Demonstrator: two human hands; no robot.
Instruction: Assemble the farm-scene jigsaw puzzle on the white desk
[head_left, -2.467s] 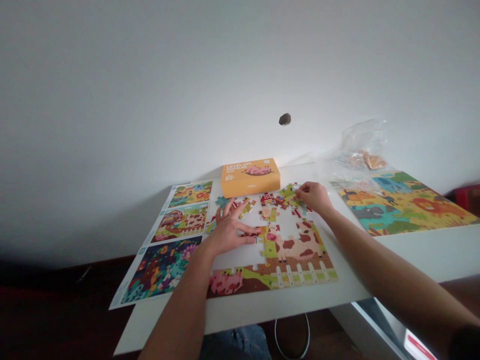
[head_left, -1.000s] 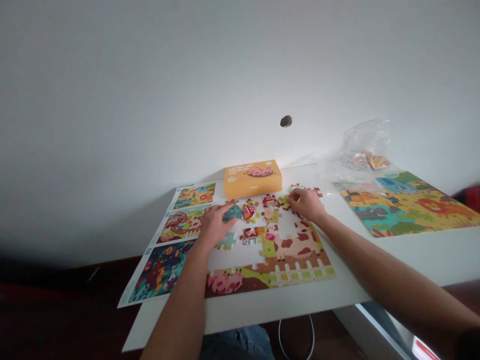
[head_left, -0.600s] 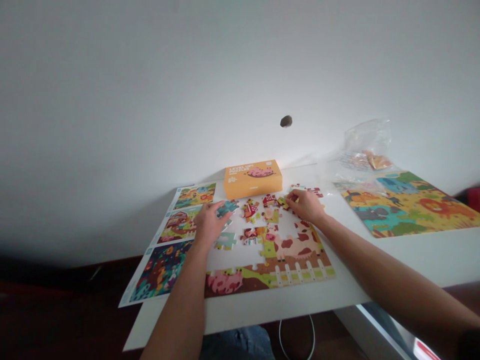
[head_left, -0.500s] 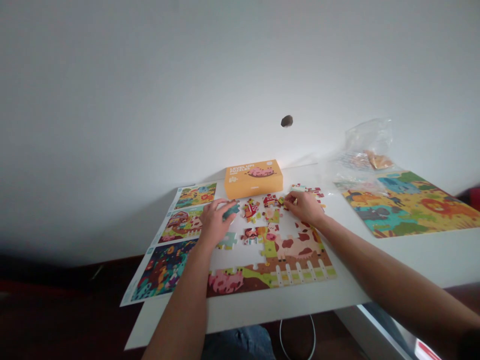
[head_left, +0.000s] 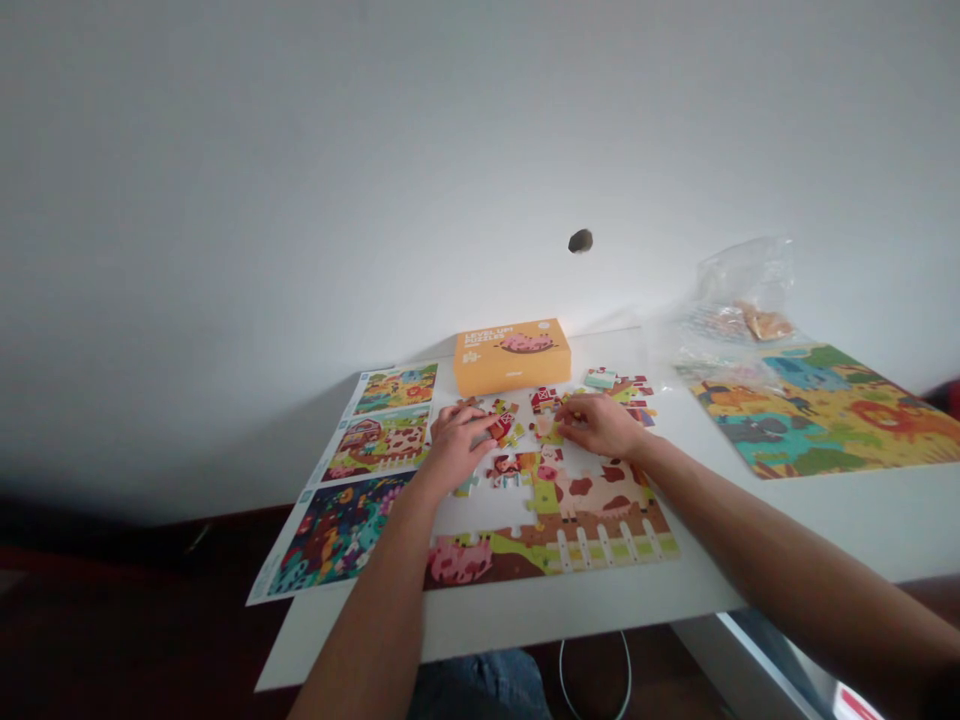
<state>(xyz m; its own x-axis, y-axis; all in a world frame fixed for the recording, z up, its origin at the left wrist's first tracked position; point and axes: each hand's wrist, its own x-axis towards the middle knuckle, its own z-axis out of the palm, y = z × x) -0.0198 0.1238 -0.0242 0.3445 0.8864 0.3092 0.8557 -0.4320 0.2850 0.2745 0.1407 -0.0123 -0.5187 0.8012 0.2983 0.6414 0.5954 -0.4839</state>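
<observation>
My left hand point(head_left: 461, 443) reaches over the left part of a partly assembled farm puzzle. Its thumb and forefinger close around the edge of a puzzle piece with a red barn point(head_left: 504, 427). My right hand point(head_left: 598, 425) is closed in a pinch at the puzzle's upper middle, on a small puzzle piece mostly hidden by the fingers. Close to its fingertips lie another red barn piece point(head_left: 543, 399) and a piece with a pale animal point(head_left: 545, 430). Joined pieces show a spotted cow point(head_left: 600, 495) and a pink pig point(head_left: 459, 560). A loose figure piece point(head_left: 505, 470) lies between the hands.
A yellow puzzle box point(head_left: 513, 372) stands behind the puzzle. Picture sheets point(head_left: 341, 530) lie at the left. On the right are an animal picture board point(head_left: 832, 410) and a clear plastic bag point(head_left: 742, 290). Loose pieces point(head_left: 600, 378) lie beyond my right hand.
My left hand has moved right and down, onto the barn piece; the teal piece it held is now out of sight. My right hand has shifted slightly toward me with its fingers still pinched.
</observation>
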